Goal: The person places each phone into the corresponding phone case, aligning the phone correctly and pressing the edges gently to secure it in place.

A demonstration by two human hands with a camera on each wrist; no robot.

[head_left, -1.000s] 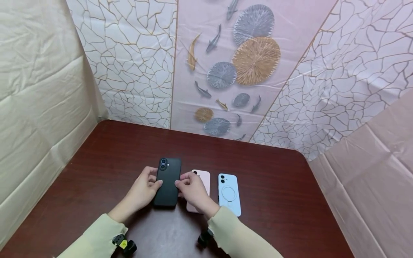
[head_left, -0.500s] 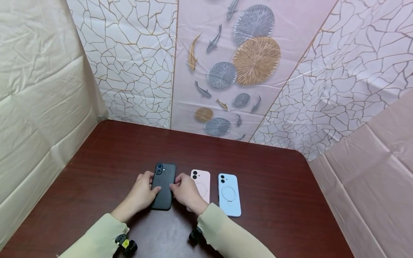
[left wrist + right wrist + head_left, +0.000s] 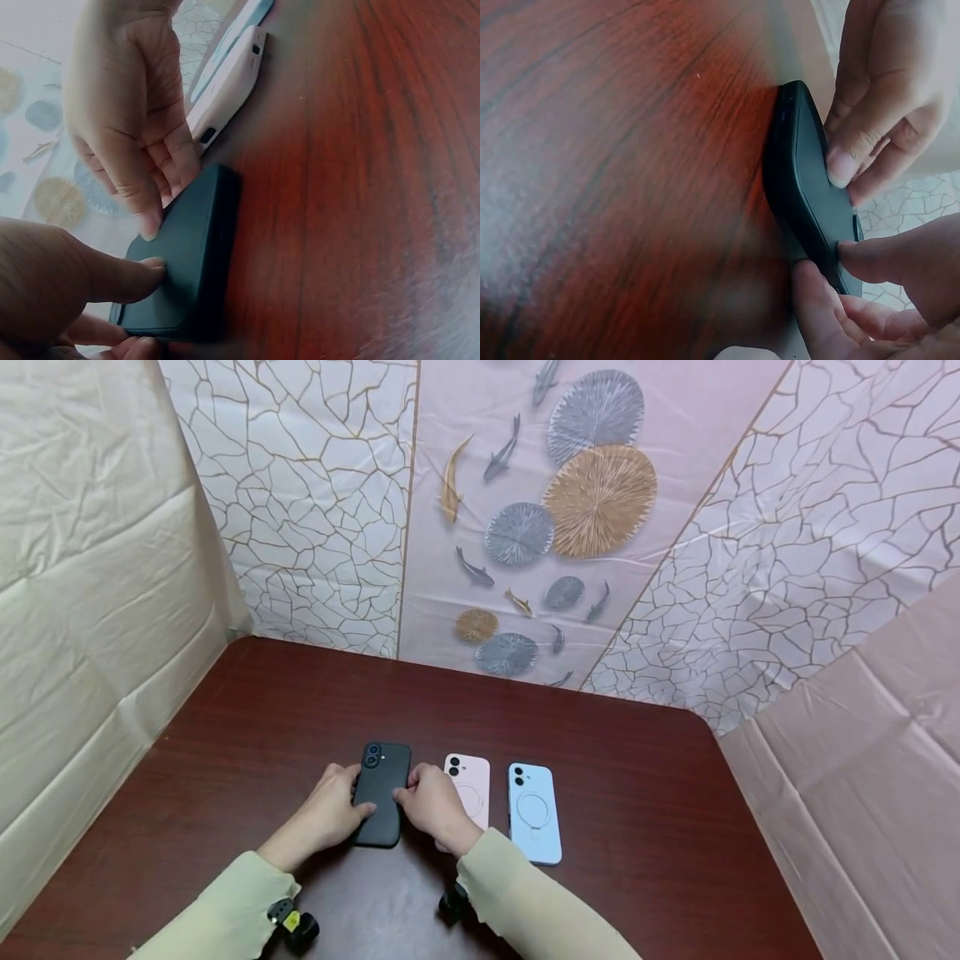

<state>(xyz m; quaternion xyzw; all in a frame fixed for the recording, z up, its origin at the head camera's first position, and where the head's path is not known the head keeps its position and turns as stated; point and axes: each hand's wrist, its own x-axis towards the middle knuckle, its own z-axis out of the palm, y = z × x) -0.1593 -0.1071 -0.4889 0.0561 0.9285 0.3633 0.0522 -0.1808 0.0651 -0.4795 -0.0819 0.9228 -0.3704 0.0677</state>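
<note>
A black phone (image 3: 381, 797) in a matte dark case lies back up in the head view, its two camera lenses at the far end. My left hand (image 3: 328, 810) holds its left edge, the thumb flat on the back and the fingers along the side. On the opposite edge, my right hand (image 3: 435, 806) pinches the phone between thumb and fingers. The right wrist view shows the right fingertips (image 3: 806, 277) under that edge, with the thumb on top. Close over the wooden table, the black case (image 3: 180, 285) shows its rounded end in the left wrist view.
A pink phone (image 3: 474, 785) with a ring outline lies right of the black one, partly covered by my right hand. Beyond it lies a light blue phone (image 3: 536, 814), also back up. Patterned cloth (image 3: 517, 527) hangs behind the dark red table (image 3: 637, 793).
Both hands have brought the black phone slightly towards me and left over the first half second, uncovering the pink phone's cameras. Since then the phone has hardly moved; my left thumb sits slightly lower.
</note>
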